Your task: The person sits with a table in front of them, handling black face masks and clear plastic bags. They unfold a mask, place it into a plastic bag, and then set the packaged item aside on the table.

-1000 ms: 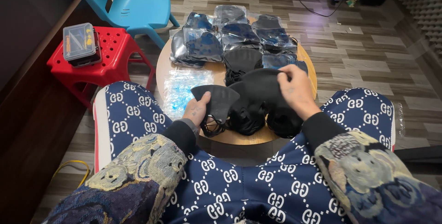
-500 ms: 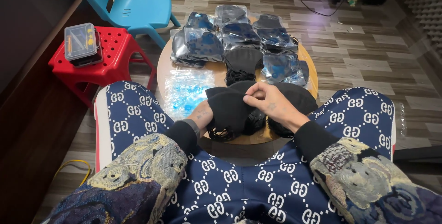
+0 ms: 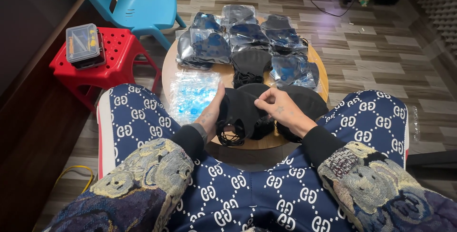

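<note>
Black face mask [image 3: 240, 110] held upright over the near edge of the round wooden table [image 3: 167, 72], between the person's knees. Left hand [image 3: 209, 113] closed on its left side, thumb in front, palm behind the cloth. Right hand [image 3: 278, 110] pinches the mask's upper right edge with thumb and fingertips. Both hands are clamped on the same mask, close together, nearly touching across its top. Black ear loops hang down below the left hand, over the table rim.

Change over the last second: the right hand was lying out on the pile of loose black masks [image 3: 300, 103] to the right; it has since come across to the left and now meets the left hand on a single mask. The mask itself has gone from lying low and spread on the pile to lifted and gathered between the two hands. Reading: one mask is singled out from the pile and is being folded or straightened in hand.

Just behind it, another loose black mask [image 3: 250, 65] lies flat at the table's middle. To the left, a stack of clear empty bags [image 3: 190, 94] with blue print. Along the far side, bagged masks [image 3: 247, 34] in several heaps.

Off the table: red plastic stool [image 3: 119, 63] at left carrying a small clear case [image 3: 83, 44]; blue plastic chair [image 3: 143, 8] beyond it. Wood-plank floor all round.
</note>
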